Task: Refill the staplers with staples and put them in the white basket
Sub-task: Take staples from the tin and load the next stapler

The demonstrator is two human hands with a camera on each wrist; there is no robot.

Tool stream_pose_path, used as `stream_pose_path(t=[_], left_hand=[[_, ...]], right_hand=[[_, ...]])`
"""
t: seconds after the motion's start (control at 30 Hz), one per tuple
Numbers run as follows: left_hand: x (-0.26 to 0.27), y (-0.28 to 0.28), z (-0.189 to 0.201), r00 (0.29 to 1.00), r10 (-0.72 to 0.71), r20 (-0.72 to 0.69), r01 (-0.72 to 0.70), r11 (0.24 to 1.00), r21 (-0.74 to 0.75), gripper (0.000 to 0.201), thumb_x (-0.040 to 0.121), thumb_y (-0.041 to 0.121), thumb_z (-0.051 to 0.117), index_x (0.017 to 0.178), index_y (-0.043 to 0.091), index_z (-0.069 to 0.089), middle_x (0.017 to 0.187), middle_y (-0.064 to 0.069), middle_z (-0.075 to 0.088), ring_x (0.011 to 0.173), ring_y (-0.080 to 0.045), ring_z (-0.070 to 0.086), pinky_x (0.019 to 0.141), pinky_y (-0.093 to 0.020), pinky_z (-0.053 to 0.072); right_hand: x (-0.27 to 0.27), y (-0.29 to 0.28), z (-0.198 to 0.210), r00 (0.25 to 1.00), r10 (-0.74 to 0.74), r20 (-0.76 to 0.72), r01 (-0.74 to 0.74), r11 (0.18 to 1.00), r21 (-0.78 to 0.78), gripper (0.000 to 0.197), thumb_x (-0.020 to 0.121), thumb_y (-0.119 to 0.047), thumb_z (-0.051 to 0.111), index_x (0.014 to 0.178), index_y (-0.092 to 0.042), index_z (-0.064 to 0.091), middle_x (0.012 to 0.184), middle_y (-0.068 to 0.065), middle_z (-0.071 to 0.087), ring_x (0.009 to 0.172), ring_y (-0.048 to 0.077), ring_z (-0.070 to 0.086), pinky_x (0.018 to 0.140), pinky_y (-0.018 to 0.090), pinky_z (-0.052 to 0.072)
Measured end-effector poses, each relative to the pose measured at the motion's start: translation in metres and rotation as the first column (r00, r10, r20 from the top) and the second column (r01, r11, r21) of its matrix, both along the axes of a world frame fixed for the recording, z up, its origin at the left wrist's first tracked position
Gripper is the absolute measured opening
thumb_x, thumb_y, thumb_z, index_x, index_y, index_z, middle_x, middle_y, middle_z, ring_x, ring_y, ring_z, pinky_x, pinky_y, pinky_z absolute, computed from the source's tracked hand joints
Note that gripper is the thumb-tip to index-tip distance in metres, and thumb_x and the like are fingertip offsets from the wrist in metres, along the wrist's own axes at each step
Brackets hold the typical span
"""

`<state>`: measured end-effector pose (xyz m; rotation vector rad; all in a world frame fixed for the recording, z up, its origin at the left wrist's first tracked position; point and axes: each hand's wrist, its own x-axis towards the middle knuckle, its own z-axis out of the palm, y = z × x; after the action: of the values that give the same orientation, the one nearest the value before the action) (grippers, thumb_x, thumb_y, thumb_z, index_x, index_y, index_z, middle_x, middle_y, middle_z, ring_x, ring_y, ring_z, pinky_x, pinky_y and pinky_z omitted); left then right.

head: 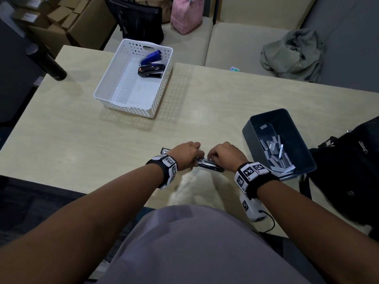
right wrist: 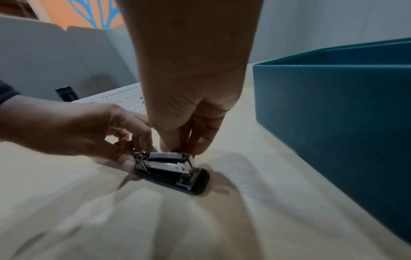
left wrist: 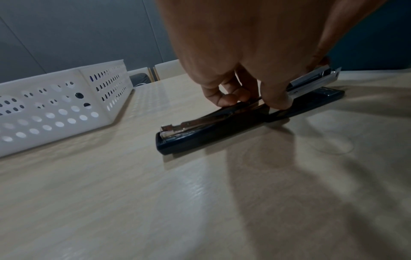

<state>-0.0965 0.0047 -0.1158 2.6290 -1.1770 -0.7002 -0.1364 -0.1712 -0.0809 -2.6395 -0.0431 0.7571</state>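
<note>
A black stapler lies opened flat on the pale wood table near its front edge, lid swung out to the left. My left hand grips it at the hinge, thumb on the near side. My right hand pinches a silver staple strip sitting on the stapler's magazine. The white perforated basket stands at the back left, with a blue stapler and a black stapler inside. At the right, a dark blue bin holds several staple strips.
A black bag sits on the table's right edge beside the bin. A black cylinder lies at the far left corner. Behind the table, a bench holds a black bag, a pink bag and a grey-green garment.
</note>
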Motion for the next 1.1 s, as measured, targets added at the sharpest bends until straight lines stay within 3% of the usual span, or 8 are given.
stream_pose_path(t=[0.13,0.27,0.37,0.5,0.63,0.8,1.1], left_hand=[[-0.001,0.001,-0.001,1.000,0.003,0.000,-0.003,1.000,-0.004,0.019,0.083,0.017,0.063,0.102,0.013,0.065,0.099,-0.012,0.055,0.092,-0.030,0.054,0.067,-0.037,0.044],[-0.001,0.001,0.000,1.000,0.002,-0.001,-0.002,1.000,-0.009,0.018,0.083,0.016,0.063,0.100,0.013,0.066,0.097,-0.012,0.055,0.091,-0.031,0.055,0.065,-0.036,0.042],[-0.001,0.001,0.000,1.000,0.001,-0.002,-0.001,1.000,-0.008,0.018,0.082,0.017,0.064,0.100,0.013,0.066,0.097,-0.012,0.055,0.091,-0.031,0.055,0.066,-0.037,0.044],[-0.001,0.001,0.001,1.000,-0.002,0.001,0.002,1.000,-0.002,0.019,0.082,0.017,0.063,0.101,0.012,0.066,0.099,-0.013,0.055,0.092,-0.032,0.055,0.068,-0.036,0.042],[0.000,0.002,0.002,1.000,-0.004,-0.013,0.004,1.000,-0.001,0.022,0.082,0.018,0.064,0.103,0.012,0.066,0.101,-0.014,0.055,0.094,-0.033,0.055,0.069,-0.037,0.043],[0.000,0.002,0.004,1.000,0.001,-0.023,-0.001,1.000,-0.003,0.021,0.082,0.017,0.064,0.102,0.012,0.066,0.100,-0.014,0.055,0.094,-0.033,0.054,0.069,-0.038,0.042],[0.000,0.001,0.005,0.999,0.010,-0.031,-0.010,1.000,0.003,0.020,0.083,0.017,0.063,0.102,0.011,0.066,0.100,-0.014,0.055,0.092,-0.032,0.054,0.064,-0.032,0.034]], right_hand=[[-0.003,0.001,0.004,0.998,0.057,0.003,-0.057,0.998,-0.023,0.034,0.085,-0.010,0.051,0.097,-0.025,0.078,0.095,0.006,0.075,0.080,0.027,0.068,0.072,0.033,0.057],[0.000,0.000,0.009,0.995,0.090,-0.048,-0.090,0.996,0.000,0.024,0.080,-0.015,0.059,0.092,-0.024,0.079,0.081,0.001,0.076,0.074,0.021,0.069,0.071,0.035,0.059],[0.002,0.001,0.011,0.996,0.086,-0.029,-0.086,0.996,-0.010,0.019,0.080,-0.016,0.067,0.093,-0.022,0.079,0.089,0.003,0.076,0.080,0.024,0.070,0.074,0.033,0.058],[0.001,0.004,0.008,0.995,0.086,0.042,-0.084,0.995,-0.047,0.016,0.080,-0.024,0.066,0.091,-0.025,0.078,0.087,0.000,0.077,0.081,0.024,0.069,0.070,0.029,0.053],[-0.005,0.005,0.004,0.986,0.126,0.113,-0.111,0.986,-0.126,0.018,0.081,-0.032,0.064,0.094,-0.029,0.077,0.087,-0.002,0.076,0.081,0.025,0.069,0.070,0.031,0.053],[-0.010,0.007,-0.002,0.966,0.217,0.139,-0.182,0.956,-0.231,0.022,0.082,-0.029,0.062,0.099,-0.030,0.075,0.089,0.001,0.074,0.083,0.027,0.068,0.072,0.033,0.054],[-0.016,0.010,-0.011,0.934,0.286,0.214,-0.213,0.927,-0.308,0.022,0.084,-0.030,0.057,0.096,-0.025,0.076,0.083,0.003,0.074,0.077,0.030,0.066,0.063,0.032,0.045]])
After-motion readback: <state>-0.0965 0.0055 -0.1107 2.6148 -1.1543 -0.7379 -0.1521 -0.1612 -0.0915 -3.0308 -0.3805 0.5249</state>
